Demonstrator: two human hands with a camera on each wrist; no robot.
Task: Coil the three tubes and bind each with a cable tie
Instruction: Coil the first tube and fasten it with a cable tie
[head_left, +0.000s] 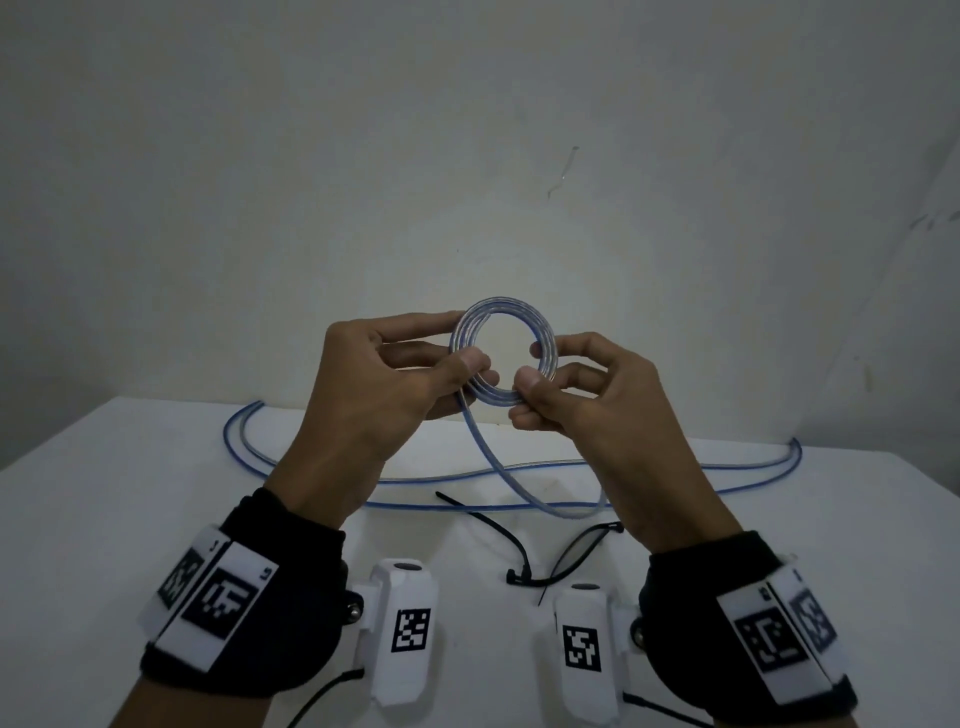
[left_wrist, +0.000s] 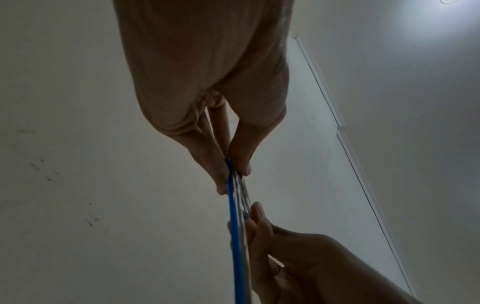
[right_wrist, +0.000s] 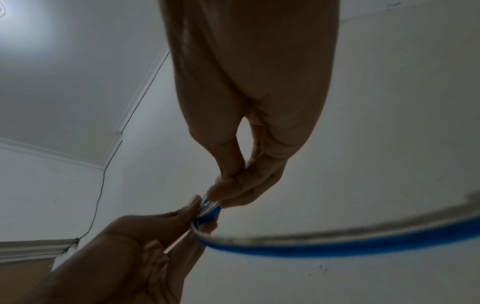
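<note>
A clear tube with a blue stripe is wound into a small coil (head_left: 501, 306), held upright above the white table (head_left: 104, 519). My left hand (head_left: 464, 340) pinches the coil's left side between thumb and fingers. My right hand (head_left: 535, 364) pinches its lower right side. The tube's loose tail (head_left: 493, 457) hangs from the coil down to the table. In the left wrist view the left hand (left_wrist: 233, 170) grips the edge-on coil (left_wrist: 235, 226). In the right wrist view the right hand (right_wrist: 215, 193) pinches the coil, and the tail (right_wrist: 337, 242) sweeps off to the right.
Two more long tubes (head_left: 244, 436) lie in wide curves across the back of the table, reaching its right edge (head_left: 789, 452). Black cable ties (head_left: 519, 556) lie on the table below the hands. A white wall stands close behind.
</note>
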